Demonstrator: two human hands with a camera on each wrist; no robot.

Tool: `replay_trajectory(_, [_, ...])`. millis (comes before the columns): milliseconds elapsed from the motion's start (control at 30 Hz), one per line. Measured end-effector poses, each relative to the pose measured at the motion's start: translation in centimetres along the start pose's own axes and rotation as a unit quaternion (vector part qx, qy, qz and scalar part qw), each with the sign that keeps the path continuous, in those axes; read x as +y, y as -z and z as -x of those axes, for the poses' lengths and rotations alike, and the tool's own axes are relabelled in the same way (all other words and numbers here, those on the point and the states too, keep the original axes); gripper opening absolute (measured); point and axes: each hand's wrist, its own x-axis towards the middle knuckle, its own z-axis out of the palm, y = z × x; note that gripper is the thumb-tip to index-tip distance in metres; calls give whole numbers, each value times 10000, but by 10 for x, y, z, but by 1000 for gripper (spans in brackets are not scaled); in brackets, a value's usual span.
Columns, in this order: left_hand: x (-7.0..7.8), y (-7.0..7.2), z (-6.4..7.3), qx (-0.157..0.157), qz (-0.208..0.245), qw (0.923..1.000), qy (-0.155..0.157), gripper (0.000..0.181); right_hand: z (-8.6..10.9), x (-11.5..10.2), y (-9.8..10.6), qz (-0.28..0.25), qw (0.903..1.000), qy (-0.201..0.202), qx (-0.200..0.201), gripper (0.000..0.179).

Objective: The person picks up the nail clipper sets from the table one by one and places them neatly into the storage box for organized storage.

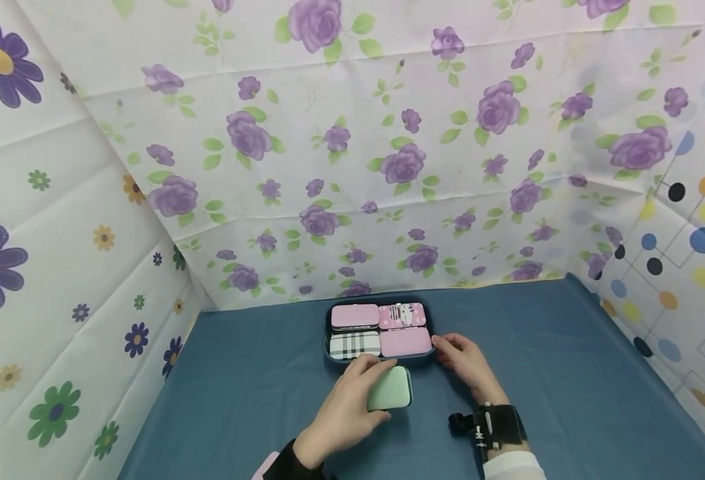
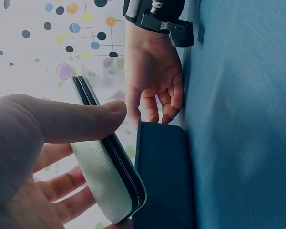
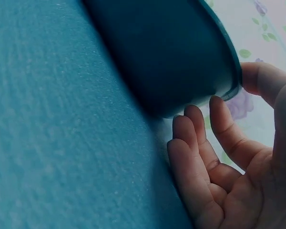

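Note:
My left hand (image 1: 343,407) grips a light green, rounded case (image 1: 391,389) with a dark seam, held just in front of a dark blue tray (image 1: 415,361). In the left wrist view, the thumb lies across the seam of the case, with fingers on the other side. My right hand (image 1: 471,365) pinches the tray's right rim; the right wrist view shows the thumb at the rim and fingertips against the outer wall (image 3: 171,57). Inside the tray sit a plain pink case (image 1: 355,315), a patterned pink case (image 1: 403,315), a plaid case (image 1: 354,345) and another pink case (image 1: 406,342).
A pink item (image 1: 265,465), partly hidden, lies by the left sleeve at the bottom edge. Blue cloth (image 1: 232,373) covers the table. A purple-flowered sheet (image 1: 340,173) hangs behind, with patterned sheets at both sides.

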Motion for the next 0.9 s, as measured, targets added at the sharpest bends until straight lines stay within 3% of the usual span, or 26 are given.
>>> replay_trajectory(267, [-4,2,-16,47,-211,9998,-40,83,-1,0,1,-84,9998,-44,158,44])
replay_trajectory(533, [-8,9,-38,223,-20,9997,58,80,-1,2,-4,-112,9999,-30,79,46])
replay_trajectory(900, [-15,9,-88,420,-412,9982,111,78,-2,-1,-4,-157,9997,-42,155,46])
